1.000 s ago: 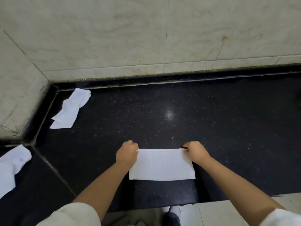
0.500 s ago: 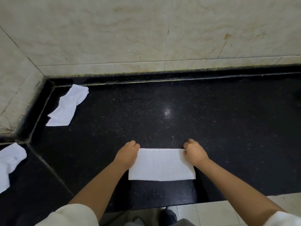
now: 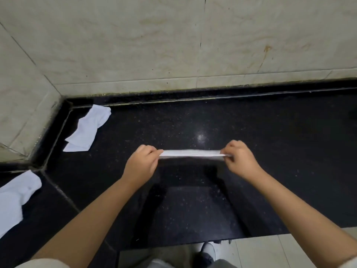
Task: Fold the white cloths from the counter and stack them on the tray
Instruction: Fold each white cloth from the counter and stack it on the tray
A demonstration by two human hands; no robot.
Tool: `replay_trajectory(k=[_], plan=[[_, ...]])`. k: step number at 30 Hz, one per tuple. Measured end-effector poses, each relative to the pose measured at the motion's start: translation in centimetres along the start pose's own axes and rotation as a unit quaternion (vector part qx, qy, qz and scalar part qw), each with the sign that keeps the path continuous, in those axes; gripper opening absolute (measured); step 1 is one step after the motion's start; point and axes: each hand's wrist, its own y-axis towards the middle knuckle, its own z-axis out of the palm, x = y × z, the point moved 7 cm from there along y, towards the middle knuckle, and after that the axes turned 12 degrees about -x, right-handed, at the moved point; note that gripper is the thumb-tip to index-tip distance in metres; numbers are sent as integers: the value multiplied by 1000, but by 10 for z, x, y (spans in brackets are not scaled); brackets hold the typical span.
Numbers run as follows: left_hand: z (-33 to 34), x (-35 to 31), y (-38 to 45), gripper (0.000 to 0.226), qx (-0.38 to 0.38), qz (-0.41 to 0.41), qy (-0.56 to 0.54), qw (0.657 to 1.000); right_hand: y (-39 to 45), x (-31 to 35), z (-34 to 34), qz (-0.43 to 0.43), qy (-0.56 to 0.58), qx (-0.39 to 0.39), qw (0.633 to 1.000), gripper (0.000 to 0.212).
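The crumpled cloth [image 3: 14, 200] at far left is cut off by the frame's edge.

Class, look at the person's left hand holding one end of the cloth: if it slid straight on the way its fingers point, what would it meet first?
The left hand points right, along the folded cloth it pinches. Past the cloth, it would probably first meet the right hand pinching the other end.
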Motion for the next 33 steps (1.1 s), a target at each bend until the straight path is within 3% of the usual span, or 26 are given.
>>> replay_trajectory(k=[2, 4, 6, 9, 11, 13, 15, 17, 19, 21, 24, 29, 33], plan=[[-1, -7, -11, 28, -7, 28, -1, 1000, -16, 1, -8, 13, 18, -74, 997, 21], [16, -14, -36, 23, 46, 57, -7, 997, -43, 3, 3, 11, 0, -77, 997, 22], [40, -21, -71, 10, 136, 77, -10, 988, -78, -4, 28, 20, -66, -11, 998, 12], [64, -24, -114, 20, 236, 53, -16, 970, -125, -16, 63, 56, -110, 131, 984, 31], [64, -22, -124, 5, 241, 43, -10, 970, -136, -18, 62, 59, -115, 140, 982, 28], [62, -20, -123, 27, 230, 36, -4, 973, -136, -17, 53, 70, -98, 108, 987, 18], [58, -20, -115, 35, 210, 16, 9, 977, -132, -22, 39, 152, -95, 49, 983, 13], [59, -21, -105, 32, 185, -14, 36, 982, -132, -31, 34, 257, -134, 61, 955, 26], [67, -20, -93, 35, 177, -69, 71, 979, -134, -34, 39, 301, -187, 111, 928, 38], [79, -20, -90, 57, 231, -122, 81, 962, -133, -29, 45, 316, -210, 135, 915, 39], [94, -16, -97, 62, 301, -153, 113, 935, -132, -24, 54, 338, -220, 149, 903, 36], [105, -12, -110, 63, 308, -167, 100, 931, -135, -23, 58, 385, -210, 149, 886, 32], [106, -12, -112, 63, 311, -169, 100, 930, -132, -17, 57, 385, -194, 119, 895, 26]])
